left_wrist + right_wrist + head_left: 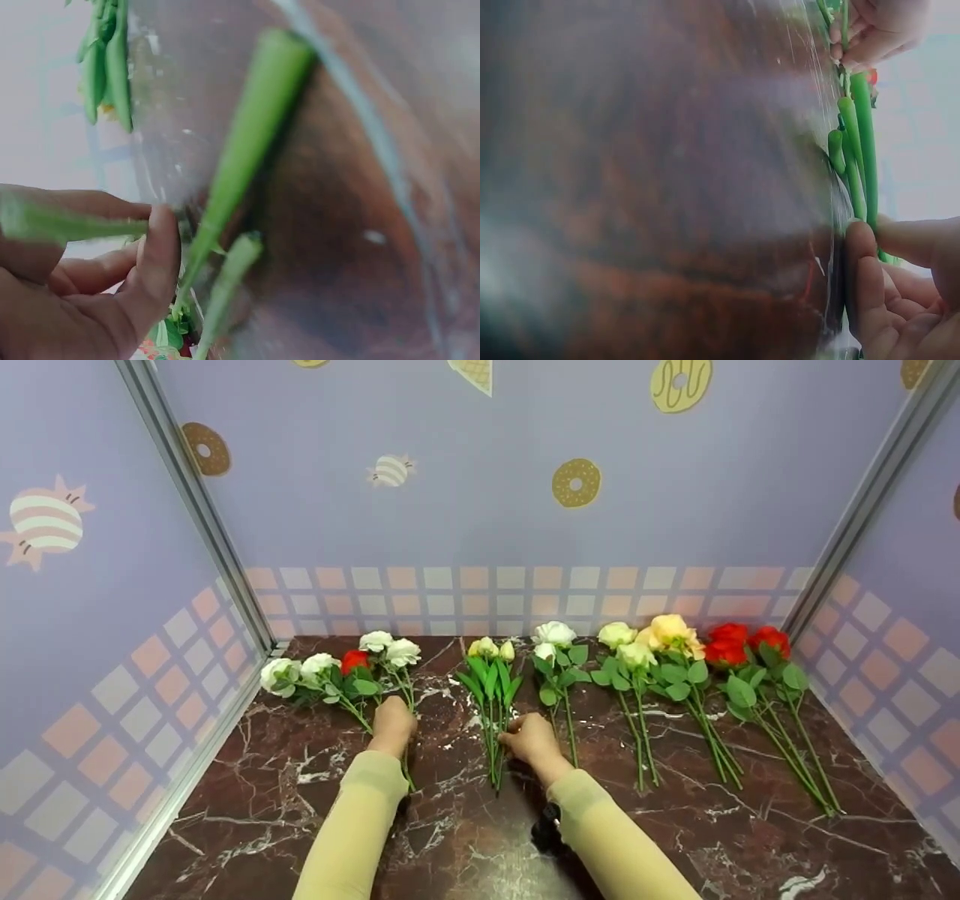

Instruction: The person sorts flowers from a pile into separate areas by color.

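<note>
My left hand (394, 726) pinches a green flower stem (82, 227) between thumb and fingers. White flowers (319, 666) and a red rose (355, 661) fan out beyond that hand; which bloom the pinched stem carries is hidden. Two more stems (251, 127) lie on the table beside the fingers. At the middle, my right hand (534, 741) pinches the tulip stems (861, 165) from the right, low on the bunch. Pale yellow-white tulips (487, 648) with long green leaves top these stems. How many stems the right fingers hold cannot be told.
Right of the tulips lie white roses (555, 632), pale green-yellow roses (616, 634), peach roses (670, 634) and red roses (727, 645), stems toward me. A dark red marbled table (465, 847) bears everything. Patterned walls (487, 525) stand behind and at both sides.
</note>
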Motion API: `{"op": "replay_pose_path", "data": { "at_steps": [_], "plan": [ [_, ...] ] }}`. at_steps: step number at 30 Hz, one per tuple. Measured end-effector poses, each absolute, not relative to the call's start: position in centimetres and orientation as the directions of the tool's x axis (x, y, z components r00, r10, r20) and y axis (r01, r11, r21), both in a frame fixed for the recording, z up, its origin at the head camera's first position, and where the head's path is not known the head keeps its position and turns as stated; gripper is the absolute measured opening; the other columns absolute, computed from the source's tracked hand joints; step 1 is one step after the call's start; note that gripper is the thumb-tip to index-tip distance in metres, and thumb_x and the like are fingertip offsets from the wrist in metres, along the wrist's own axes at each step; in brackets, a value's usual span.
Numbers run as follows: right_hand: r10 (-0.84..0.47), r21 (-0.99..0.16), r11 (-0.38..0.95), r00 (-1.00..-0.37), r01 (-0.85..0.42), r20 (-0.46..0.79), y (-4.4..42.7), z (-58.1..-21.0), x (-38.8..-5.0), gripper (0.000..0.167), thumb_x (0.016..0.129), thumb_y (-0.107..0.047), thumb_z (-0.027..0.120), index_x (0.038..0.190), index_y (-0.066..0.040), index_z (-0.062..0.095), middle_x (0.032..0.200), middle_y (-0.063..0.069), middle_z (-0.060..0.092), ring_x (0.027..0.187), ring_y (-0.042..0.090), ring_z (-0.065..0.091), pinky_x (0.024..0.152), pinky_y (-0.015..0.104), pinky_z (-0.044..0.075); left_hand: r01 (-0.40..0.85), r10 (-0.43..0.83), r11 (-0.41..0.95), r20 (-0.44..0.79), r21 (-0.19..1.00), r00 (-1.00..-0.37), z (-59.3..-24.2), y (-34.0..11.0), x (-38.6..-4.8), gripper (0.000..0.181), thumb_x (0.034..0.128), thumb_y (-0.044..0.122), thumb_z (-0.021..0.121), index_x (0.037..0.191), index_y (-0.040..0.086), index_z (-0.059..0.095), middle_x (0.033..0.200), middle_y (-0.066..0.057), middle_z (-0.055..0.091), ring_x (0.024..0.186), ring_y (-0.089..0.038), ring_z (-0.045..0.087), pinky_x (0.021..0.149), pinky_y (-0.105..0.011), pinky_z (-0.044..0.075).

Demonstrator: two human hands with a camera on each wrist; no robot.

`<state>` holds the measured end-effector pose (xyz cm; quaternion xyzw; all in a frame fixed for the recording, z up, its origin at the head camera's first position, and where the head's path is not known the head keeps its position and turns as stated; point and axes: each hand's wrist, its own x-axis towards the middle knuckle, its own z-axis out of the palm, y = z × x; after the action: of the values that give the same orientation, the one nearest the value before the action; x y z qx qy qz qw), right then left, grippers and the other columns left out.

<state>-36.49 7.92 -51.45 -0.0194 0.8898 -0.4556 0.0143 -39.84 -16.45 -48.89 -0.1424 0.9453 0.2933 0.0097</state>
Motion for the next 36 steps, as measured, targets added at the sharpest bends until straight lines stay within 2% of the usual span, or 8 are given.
{"op": "replay_pose_path", "data": {
  "at_steps": [4,8,10,12,15,20,28,36],
  "plan": [
    [-0.049,-0.817,0.577,-0.999,-0.017,-0.014,7.9,-51.6,-36.6,0.019,0.093,-0.013,0.077,0.105,0.002,0.077,0.08,0.014,0.075,0.054,0.011,0.064,0.058,0.029,0.06,-0.376,-0.246,0.569,-0.285,0.731,-0.926,-48.4,-17.0,-40.2,0.032,0.0927,-0.006,0.066,0.123,-0.016,0.061,0.091,-0.028,0.07,0.054,-0.017,0.067,0.054,-0.027,0.061],
    [-0.054,-0.825,0.565,-0.998,-0.015,-0.019,7.9,-51.7,-36.5,0.028,0.092,-0.011,0.077,0.115,0.005,0.074,0.094,0.02,0.076,0.054,0.011,0.066,0.059,0.03,0.062,-0.453,-0.171,0.222,-0.423,0.863,-0.89,-48.2,-17.5,-40.0,0.039,0.0965,-0.012,0.058,0.134,-0.02,0.05,0.075,-0.013,0.065,0.055,-0.013,0.067,0.063,-0.025,0.065],
    [-0.062,-0.826,0.563,-0.998,-0.023,-0.015,7.9,-51.7,-36.5,0.031,0.092,-0.01,0.077,0.118,0.007,0.072,0.1,0.023,0.076,0.054,0.011,0.067,0.06,0.03,0.063,-0.465,-0.145,0.135,-0.447,0.875,-0.883,-48.2,-17.7,-39.7,0.038,0.0971,-0.012,0.057,0.133,-0.02,0.052,0.074,-0.012,0.067,0.059,-0.013,0.07,0.07,-0.026,0.066],
    [-0.063,-0.824,0.565,-0.998,-0.029,-0.008,8.0,-51.7,-36.5,0.031,0.092,-0.01,0.077,0.117,0.007,0.072,0.101,0.023,0.075,0.055,0.012,0.068,0.06,0.03,0.063,-0.465,-0.14,0.109,-0.449,0.879,-0.882,-48.2,-17.7,-39.3,0.035,0.0978,-0.011,0.059,0.132,-0.019,0.056,0.077,-0.014,0.072,0.064,-0.014,0.073,0.075,-0.028,0.066],
    [-0.06,-0.818,0.574,-0.998,-0.032,-0.003,8.0,-51.6,-36.5,0.027,0.091,-0.011,0.078,0.113,0.005,0.074,0.096,0.021,0.076,0.054,0.012,0.068,0.06,0.03,0.063,-0.454,-0.14,0.083,-0.44,0.887,-0.887,-48.4,-17.7,-39.0,0.037,0.0986,-0.009,0.06,0.135,-0.016,0.056,0.096,-0.021,0.076,0.071,-0.015,0.075,0.081,-0.031,0.066],
    [-0.049,-0.819,0.574,-0.999,-0.013,-0.019,7.9,-51.5,-36.4,0.025,0.091,-0.012,0.078,0.111,0.004,0.075,0.092,0.018,0.076,0.055,0.012,0.068,0.059,0.029,0.062,-0.42,-0.142,0.018,-0.413,0.907,-0.899,-48.7,-17.5,-39.0,0.046,0.0984,-0.009,0.06,0.143,-0.014,0.05,0.125,-0.029,0.07,0.076,-0.015,0.076,0.084,-0.033,0.066],
    [-0.044,-0.829,0.559,-0.999,0.0,-0.029,7.9,-51.7,-36.5,0.028,0.092,-0.01,0.078,0.115,0.005,0.072,0.101,0.022,0.075,0.056,0.013,0.068,0.058,0.029,0.061,-0.343,-0.179,-0.025,-0.342,0.939,-0.923,-48.8,-17.0,-39.1,0.051,0.0966,-0.008,0.064,0.145,-0.012,0.049,0.13,-0.03,0.067,0.077,-0.013,0.077,0.072,-0.025,0.066],
    [-0.039,-0.842,0.539,-0.999,-0.023,0.002,7.8,-51.3,-36.3,0.029,0.094,-0.013,0.076,0.116,0.005,0.07,0.086,0.017,0.075,0.053,0.013,0.066,0.054,0.029,0.059,-0.262,-0.214,-0.036,-0.263,0.964,-0.941,-48.4,-16.0,-39.0,0.051,0.0939,-0.009,0.067,0.142,-0.013,0.052,0.131,-0.034,0.065,0.086,-0.021,0.079,0.08,-0.03,0.066]
  ]
}}
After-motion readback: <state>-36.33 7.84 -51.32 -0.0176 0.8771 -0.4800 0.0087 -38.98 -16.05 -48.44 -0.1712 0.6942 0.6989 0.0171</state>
